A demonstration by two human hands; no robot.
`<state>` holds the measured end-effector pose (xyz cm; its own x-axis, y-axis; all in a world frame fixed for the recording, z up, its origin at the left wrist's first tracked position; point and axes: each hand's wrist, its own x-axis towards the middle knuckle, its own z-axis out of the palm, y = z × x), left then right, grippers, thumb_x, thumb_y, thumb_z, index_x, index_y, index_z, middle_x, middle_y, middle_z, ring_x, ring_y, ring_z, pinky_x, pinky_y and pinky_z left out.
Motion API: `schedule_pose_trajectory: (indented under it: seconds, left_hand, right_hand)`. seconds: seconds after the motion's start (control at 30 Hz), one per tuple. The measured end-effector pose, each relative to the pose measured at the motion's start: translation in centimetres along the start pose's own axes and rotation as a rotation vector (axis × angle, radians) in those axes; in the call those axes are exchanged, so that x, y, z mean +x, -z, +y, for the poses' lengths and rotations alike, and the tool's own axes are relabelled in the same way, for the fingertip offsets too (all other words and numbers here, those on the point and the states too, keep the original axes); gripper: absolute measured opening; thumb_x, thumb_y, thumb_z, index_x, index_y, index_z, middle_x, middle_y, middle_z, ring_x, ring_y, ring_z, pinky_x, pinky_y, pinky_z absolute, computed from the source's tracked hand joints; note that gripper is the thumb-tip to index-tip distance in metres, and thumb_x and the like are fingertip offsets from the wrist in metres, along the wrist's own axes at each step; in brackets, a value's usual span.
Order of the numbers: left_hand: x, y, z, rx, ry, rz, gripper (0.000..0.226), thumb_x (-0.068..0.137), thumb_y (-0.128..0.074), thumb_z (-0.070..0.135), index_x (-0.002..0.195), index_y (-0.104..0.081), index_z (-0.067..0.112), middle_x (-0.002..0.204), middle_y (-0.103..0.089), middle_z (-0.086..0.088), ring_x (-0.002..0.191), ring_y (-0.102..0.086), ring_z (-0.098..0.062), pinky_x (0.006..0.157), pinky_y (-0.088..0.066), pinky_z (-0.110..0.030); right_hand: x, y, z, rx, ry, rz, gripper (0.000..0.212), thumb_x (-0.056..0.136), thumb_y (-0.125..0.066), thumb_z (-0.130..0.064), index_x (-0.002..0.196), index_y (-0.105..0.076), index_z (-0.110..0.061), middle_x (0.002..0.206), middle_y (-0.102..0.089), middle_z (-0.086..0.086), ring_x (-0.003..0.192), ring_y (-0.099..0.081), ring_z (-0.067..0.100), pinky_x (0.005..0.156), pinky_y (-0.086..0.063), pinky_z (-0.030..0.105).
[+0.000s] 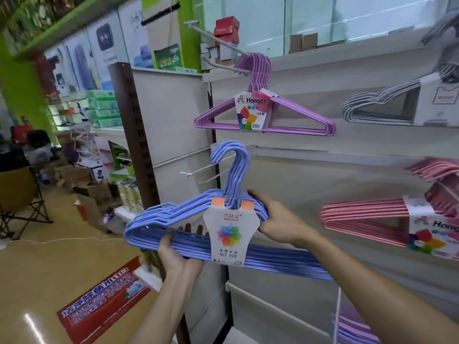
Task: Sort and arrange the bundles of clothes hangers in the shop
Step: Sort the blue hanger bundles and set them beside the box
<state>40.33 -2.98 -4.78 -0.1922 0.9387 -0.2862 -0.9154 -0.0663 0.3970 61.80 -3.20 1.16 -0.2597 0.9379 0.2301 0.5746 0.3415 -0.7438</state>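
Observation:
I hold a bundle of blue hangers (173, 219) with a white label card in front of the display wall. My left hand (177, 254) grips its bottom bars from below, fingers curled round them. My right hand (278, 219) grips the right shoulder of the bundle next to the label. Its hooks point up, close to two bare white pegs (198, 170). A purple hanger bundle (263, 112) hangs from a peg above. A grey-white bundle (387, 103) hangs at the upper right, and a pink bundle (387, 219) at the right.
More purple and blue hangers (352, 328) sit low at the right edge. A brown perforated shelf post (134, 135) stands left of the wall panel. Left of it lies the shop aisle with boxes, a folding chair (19, 194) and a red floor sticker (104, 299).

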Motion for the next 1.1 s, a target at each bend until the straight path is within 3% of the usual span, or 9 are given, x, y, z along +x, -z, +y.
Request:
schedule_pose_trajectory:
  seconds: [0.1, 0.23, 0.4, 0.47, 0.53, 0.63, 0.97, 1.1]
  left_hand:
    - [3.4, 0.2, 0.0, 0.003, 0.100, 0.000, 0.015, 0.093, -0.050, 0.027, 0.085, -0.055, 0.016, 0.085, -0.062, -0.002, 0.071, -0.064, -0.024, 0.067, -0.049, -0.040]
    - [7.6, 0.0, -0.1, 0.014, 0.187, -0.022, 0.015, 0.094, -0.050, 0.028, 0.086, -0.054, 0.015, 0.084, -0.062, -0.002, 0.052, -0.069, -0.024, 0.063, -0.049, -0.037]
    - [12.1, -0.9, -0.1, 0.039, 0.298, -0.076, 0.017, 0.091, -0.050, 0.030, 0.088, -0.057, 0.015, 0.083, -0.064, -0.004, 0.064, -0.069, -0.027, 0.070, -0.050, -0.040]
    - [14.0, -1.0, -0.4, 0.042, 0.328, -0.103, 0.018, 0.088, -0.052, 0.031, 0.092, -0.058, 0.015, 0.084, -0.065, -0.005, 0.063, -0.071, -0.026, 0.073, -0.050, -0.040]
    - [15.8, -0.9, -0.9, 0.040, 0.369, -0.118, 0.022, 0.086, -0.053, 0.032, 0.100, -0.058, 0.016, 0.089, -0.066, -0.006, 0.075, -0.070, -0.029, 0.078, -0.051, -0.043]
    - [18.1, -1.2, -1.5, 0.064, 0.392, -0.102, 0.024, 0.089, -0.051, 0.033, 0.106, -0.057, 0.018, 0.097, -0.064, -0.007, 0.085, -0.065, -0.030, 0.079, -0.051, -0.046]
    - [23.1, -4.7, -4.1, 0.129, 0.472, -0.125, 0.022, 0.093, -0.049, 0.037, 0.093, -0.061, 0.019, 0.087, -0.062, -0.006, 0.081, -0.060, -0.027, 0.072, -0.050, -0.044]
    - [23.5, -6.0, -4.8, 0.121, 0.437, -0.124, 0.024, 0.098, -0.044, 0.034, 0.084, -0.056, 0.020, 0.073, -0.060, -0.003, 0.072, -0.056, -0.024, 0.068, -0.046, -0.040]
  right_hand:
    - [1.9, -0.8, 0.3, -0.055, -0.062, 0.024, 0.083, 0.087, -0.070, -0.022, 0.156, -0.024, -0.021, 0.151, -0.045, -0.005, 0.132, -0.048, 0.011, 0.108, -0.040, 0.028]
    - [4.0, -1.6, 0.5, -0.106, -0.124, 0.068, 0.084, 0.086, -0.070, -0.025, 0.156, -0.024, -0.023, 0.152, -0.044, -0.007, 0.134, -0.048, 0.012, 0.110, -0.040, 0.031]
    - [6.1, -2.2, 0.3, -0.123, -0.197, 0.131, 0.093, 0.074, -0.068, -0.034, 0.156, -0.024, -0.023, 0.151, -0.046, -0.006, 0.131, -0.050, 0.013, 0.110, -0.041, 0.032]
    - [6.9, -2.4, 0.5, -0.128, -0.224, 0.149, 0.089, 0.079, -0.070, -0.028, 0.155, -0.024, -0.022, 0.150, -0.046, -0.006, 0.130, -0.050, 0.012, 0.108, -0.041, 0.029]
    - [7.6, -2.7, 1.0, -0.147, -0.253, 0.164, 0.084, 0.084, -0.069, -0.022, 0.155, -0.024, -0.022, 0.150, -0.046, -0.006, 0.130, -0.050, 0.012, 0.105, -0.040, 0.024]
    - [8.7, -3.0, 1.7, -0.181, -0.290, 0.194, 0.083, 0.085, -0.068, -0.020, 0.156, -0.023, -0.022, 0.151, -0.046, -0.004, 0.132, -0.049, 0.015, 0.108, -0.041, 0.028]
    - [12.8, -1.9, 3.9, -0.240, -0.406, 0.266, 0.083, 0.085, -0.069, -0.026, 0.155, -0.024, -0.023, 0.149, -0.048, -0.003, 0.130, -0.052, 0.018, 0.108, -0.042, 0.035]
    - [14.0, -1.5, 4.6, -0.256, -0.438, 0.287, 0.097, 0.073, -0.069, -0.046, 0.155, -0.023, -0.025, 0.150, -0.047, -0.004, 0.132, -0.050, 0.018, 0.109, -0.042, 0.040]
